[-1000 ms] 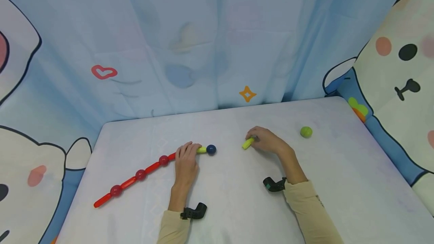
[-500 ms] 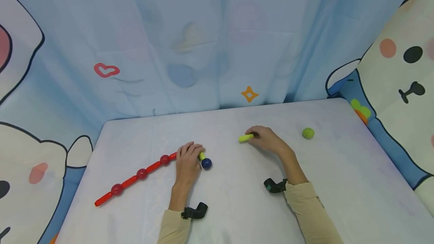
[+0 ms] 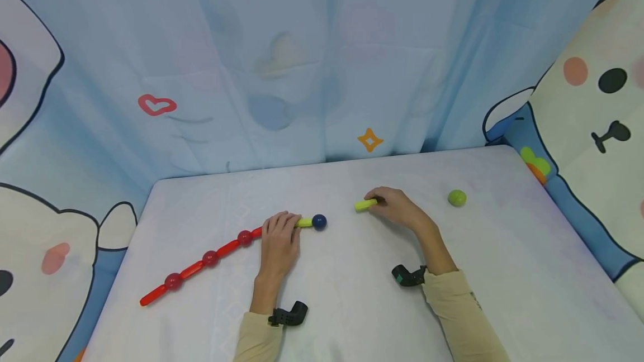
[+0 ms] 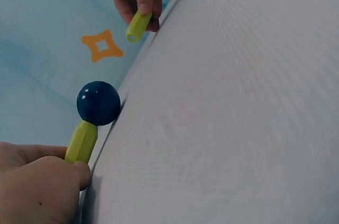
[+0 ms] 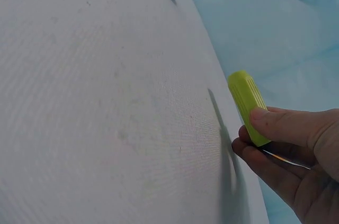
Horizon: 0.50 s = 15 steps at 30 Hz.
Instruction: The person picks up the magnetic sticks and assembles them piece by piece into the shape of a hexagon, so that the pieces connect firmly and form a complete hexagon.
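Observation:
My left hand [image 3: 279,242] pinches a yellow-green magnetic rod [image 4: 82,142] between thumb and finger. On that rod's far end sits a dark blue ball [image 3: 319,222]. From the left side of this hand a chain of red rods [image 3: 228,248] and red balls [image 3: 210,258] slants down the table; my fingers hide where it meets the yellow-green rod. My right hand [image 3: 396,207] pinches a second yellow-green magnetic rod [image 5: 247,105]. The free end of this rod points left, toward the blue ball, and a gap lies between them.
A lime-green ball [image 3: 457,198] lies on the white-covered table [image 3: 342,295], to the right of my right hand. Behind the table's far edge hangs a light blue printed curtain [image 3: 302,71]. A black wrist camera [image 3: 289,314] is strapped on each wrist.
The blue ball and its rod swung toward me, then back out to point right. In my right hand the yellow-green rod turned from slanting to nearly level. The red chain has barely shifted.

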Tool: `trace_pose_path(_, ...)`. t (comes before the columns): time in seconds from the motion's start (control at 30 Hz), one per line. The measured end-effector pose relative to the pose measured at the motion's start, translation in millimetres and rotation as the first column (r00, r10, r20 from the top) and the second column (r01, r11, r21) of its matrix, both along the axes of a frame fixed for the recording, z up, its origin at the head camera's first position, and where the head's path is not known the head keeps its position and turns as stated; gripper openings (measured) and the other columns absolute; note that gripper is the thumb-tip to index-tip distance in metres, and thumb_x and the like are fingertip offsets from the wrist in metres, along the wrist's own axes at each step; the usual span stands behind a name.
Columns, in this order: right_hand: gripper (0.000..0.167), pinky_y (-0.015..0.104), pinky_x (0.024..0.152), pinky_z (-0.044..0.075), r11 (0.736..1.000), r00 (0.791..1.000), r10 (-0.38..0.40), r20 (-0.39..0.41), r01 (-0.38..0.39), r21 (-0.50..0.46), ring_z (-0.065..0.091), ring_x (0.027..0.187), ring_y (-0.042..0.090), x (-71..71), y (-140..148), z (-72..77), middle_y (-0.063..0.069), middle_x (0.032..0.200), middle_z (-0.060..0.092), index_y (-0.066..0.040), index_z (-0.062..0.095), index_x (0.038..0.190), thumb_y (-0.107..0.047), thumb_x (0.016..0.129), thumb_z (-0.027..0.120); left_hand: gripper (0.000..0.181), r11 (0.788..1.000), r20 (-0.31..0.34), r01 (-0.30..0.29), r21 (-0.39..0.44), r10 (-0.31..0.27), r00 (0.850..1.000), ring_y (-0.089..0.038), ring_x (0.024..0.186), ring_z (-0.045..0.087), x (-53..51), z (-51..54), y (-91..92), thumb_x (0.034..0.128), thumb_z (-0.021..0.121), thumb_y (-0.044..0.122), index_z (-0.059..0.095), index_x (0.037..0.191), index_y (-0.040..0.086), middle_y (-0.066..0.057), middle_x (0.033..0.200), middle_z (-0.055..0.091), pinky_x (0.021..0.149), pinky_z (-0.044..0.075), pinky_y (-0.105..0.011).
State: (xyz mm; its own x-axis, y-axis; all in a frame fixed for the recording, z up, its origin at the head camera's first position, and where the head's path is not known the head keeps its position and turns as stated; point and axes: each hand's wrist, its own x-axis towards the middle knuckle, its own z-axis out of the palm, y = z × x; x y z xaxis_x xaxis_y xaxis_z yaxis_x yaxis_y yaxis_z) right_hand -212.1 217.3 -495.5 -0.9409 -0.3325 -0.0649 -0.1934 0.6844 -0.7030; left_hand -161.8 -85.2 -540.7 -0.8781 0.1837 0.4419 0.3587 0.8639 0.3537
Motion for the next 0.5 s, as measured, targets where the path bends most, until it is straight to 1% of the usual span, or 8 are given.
trace_pose_path(0.23, 0.024, 0.047, 0.097, 0.049, 1.0, 1.0, -0.001, -0.006, 0.001, -0.005, 0.06, 0.11, 0.031, 0.2, -0.3, -0.4, 0.017, 0.118, 0.065, -0.001, 0.064, 0.116, -0.008, 0.093, 0.059, 0.032, 1.0, -0.027, -0.014, 0.027, 0.015, 1.0, -0.022, 0.118, 0.056, -1.4, -1.3, 0.1, 0.0883, 0.068, 0.006, 0.065, 0.12, 0.01, -0.005, 0.118, 0.065, 0.103, 0.044, -0.042)
trace_pose_path(0.43, 0.024, 0.046, 0.096, 0.05, 1.0, 1.0, 0.009, -0.03, -0.009, -0.015, 0.062, 0.109, 0.031, 1.1, -3.0, 1.3, 0.018, 0.116, 0.066, 0.001, 0.065, 0.114, -0.007, 0.092, 0.061, 0.032, 0.999, 0.003, -0.034, 0.041, 0.034, 0.999, -0.023, 0.119, 0.055, -1.5, -1.1, 0.2, 0.0887, 0.067, 0.005, 0.064, 0.12, 0.009, -0.006, 0.118, 0.064, 0.105, 0.044, -0.042)
trace_pose_path(0.5, 0.024, 0.046, 0.096, 0.05, 1.0, 1.0, 0.005, -0.031, -0.006, -0.014, 0.062, 0.11, 0.031, 1.5, -3.7, 1.9, 0.018, 0.116, 0.066, 0.001, 0.065, 0.114, -0.007, 0.092, 0.061, 0.032, 0.998, 0.003, -0.035, 0.043, 0.035, 0.999, -0.023, 0.119, 0.055, -1.3, -0.9, 0.3, 0.0887, 0.067, 0.006, 0.064, 0.12, 0.009, -0.006, 0.118, 0.064, 0.105, 0.045, -0.042)
